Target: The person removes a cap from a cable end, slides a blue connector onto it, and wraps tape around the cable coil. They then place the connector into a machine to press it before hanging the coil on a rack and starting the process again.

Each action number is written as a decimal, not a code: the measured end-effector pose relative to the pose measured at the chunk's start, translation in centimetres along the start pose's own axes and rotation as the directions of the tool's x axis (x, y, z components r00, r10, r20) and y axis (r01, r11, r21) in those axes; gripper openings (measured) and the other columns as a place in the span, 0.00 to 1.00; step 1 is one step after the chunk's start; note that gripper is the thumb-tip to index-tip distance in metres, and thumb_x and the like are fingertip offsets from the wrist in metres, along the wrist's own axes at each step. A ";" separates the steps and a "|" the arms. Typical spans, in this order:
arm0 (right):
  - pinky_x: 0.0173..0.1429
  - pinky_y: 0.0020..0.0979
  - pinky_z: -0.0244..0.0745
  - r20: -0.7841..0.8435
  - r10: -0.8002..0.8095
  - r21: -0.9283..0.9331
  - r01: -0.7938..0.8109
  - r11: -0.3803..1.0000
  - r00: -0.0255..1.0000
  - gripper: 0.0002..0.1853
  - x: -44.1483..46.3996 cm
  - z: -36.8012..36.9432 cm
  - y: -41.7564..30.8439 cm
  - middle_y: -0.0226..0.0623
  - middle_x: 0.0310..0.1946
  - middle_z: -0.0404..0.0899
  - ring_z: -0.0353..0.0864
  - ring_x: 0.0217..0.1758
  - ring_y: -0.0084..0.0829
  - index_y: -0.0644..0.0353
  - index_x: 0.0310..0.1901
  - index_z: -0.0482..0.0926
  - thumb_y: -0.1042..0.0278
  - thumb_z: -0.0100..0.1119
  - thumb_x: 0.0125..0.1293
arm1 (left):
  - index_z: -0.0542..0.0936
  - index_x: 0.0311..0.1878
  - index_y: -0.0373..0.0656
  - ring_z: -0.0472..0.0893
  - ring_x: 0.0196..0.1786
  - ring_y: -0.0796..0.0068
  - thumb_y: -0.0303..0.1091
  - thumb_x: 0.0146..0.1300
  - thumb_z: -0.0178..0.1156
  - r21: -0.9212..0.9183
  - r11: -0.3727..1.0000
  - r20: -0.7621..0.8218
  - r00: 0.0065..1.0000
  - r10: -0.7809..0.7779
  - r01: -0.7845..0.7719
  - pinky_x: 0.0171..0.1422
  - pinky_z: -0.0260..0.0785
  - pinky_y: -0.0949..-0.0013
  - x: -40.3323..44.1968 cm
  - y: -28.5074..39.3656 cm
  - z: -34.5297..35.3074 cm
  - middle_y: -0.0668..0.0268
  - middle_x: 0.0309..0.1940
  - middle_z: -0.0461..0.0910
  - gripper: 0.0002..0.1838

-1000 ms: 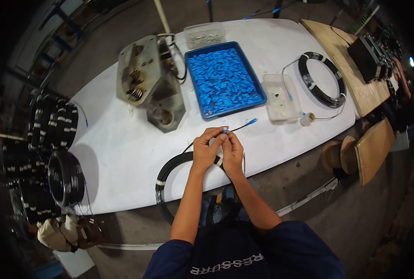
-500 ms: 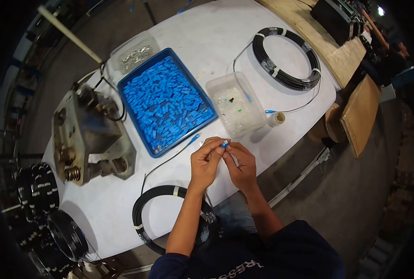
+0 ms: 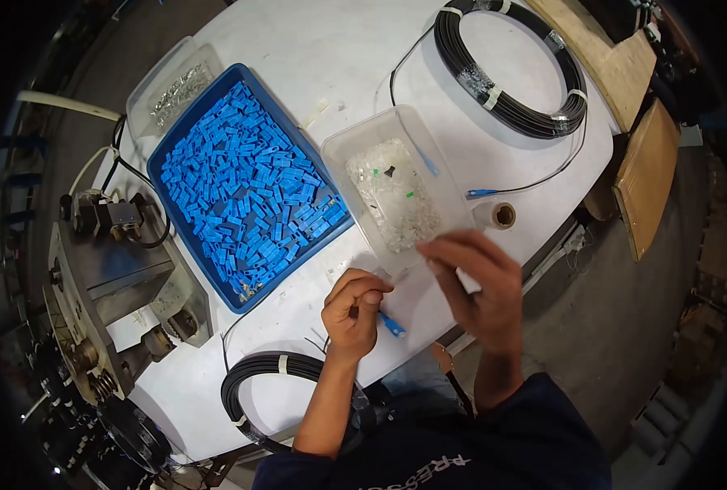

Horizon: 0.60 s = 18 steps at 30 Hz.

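Note:
My left hand (image 3: 352, 317) is closed over the table's near side, its thumb and index finger pinched together. What they pinch, if anything, I cannot make out. Close beside its fingers on the right is a blue fibre connector (image 3: 393, 325); whether it lies on the table or hangs from the hand is unclear. My right hand (image 3: 486, 286), somewhat blurred, has its fingertips drawn together at the near right corner of a clear plastic box (image 3: 343, 147). Anything between them is too small to see. The box holds small whitish pieces (image 3: 396, 155) and a few green and black bits.
A blue tray (image 3: 153, 155) of small blue connector parts stands left of the box. Behind it is a clear box (image 3: 139, 98) of metal pieces. Black cable coils (image 3: 453, 57) lie far right and near left (image 3: 237, 384). A metal press-like fixture (image 3: 118, 286) occupies the left.
My hands have come apart from around a small blue connector. The right hand has moved right, beside the clear box; the left stays lower, near the connector. The camera view has shifted.

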State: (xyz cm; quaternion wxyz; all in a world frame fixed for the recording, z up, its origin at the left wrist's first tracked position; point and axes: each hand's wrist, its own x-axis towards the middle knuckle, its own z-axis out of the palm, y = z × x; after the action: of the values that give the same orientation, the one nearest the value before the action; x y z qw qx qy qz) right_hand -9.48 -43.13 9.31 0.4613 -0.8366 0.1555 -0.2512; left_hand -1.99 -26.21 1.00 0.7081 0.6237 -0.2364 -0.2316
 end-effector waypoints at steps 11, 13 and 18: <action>0.43 0.40 0.77 0.412 0.047 -0.295 0.084 0.952 0.910 0.07 5.4 2.6 4.0 0.43 0.35 0.81 0.82 0.38 0.46 0.65 0.37 0.82 0.79 0.63 0.56 | 0.85 0.42 0.31 0.76 0.38 0.67 0.20 0.54 0.68 0.095 0.938 0.062 0.942 0.330 -0.335 0.45 0.70 0.67 0.9 -0.9 -0.2 0.61 0.33 0.80 0.11; 0.44 0.40 0.77 0.447 0.084 -0.349 0.087 0.933 0.891 0.06 5.2 3.0 5.0 0.44 0.35 0.81 0.82 0.38 0.46 0.66 0.36 0.82 0.79 0.64 0.55 | 0.85 0.44 0.32 0.79 0.38 0.68 0.14 0.51 0.68 0.048 0.990 -0.031 0.991 0.131 -0.129 0.44 0.72 0.70 0.5 -0.2 0.2 0.60 0.35 0.81 0.15; 0.46 0.41 0.77 0.508 0.166 -0.444 0.091 0.891 0.845 0.06 4.9 3.5 5.7 0.45 0.35 0.81 0.82 0.39 0.47 0.67 0.33 0.82 0.79 0.65 0.52 | 0.85 0.46 0.34 0.81 0.38 0.71 0.13 0.54 0.66 0.000 0.999 -0.041 0.998 0.046 -0.046 0.42 0.73 0.73 0.7 0.1 0.6 0.59 0.37 0.82 0.15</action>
State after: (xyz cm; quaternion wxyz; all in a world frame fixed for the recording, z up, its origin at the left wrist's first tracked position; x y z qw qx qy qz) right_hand -3.57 -46.14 4.23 0.2839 -0.9534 0.0920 0.0436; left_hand -1.79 -27.12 1.17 0.7183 0.6223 -0.2361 -0.2025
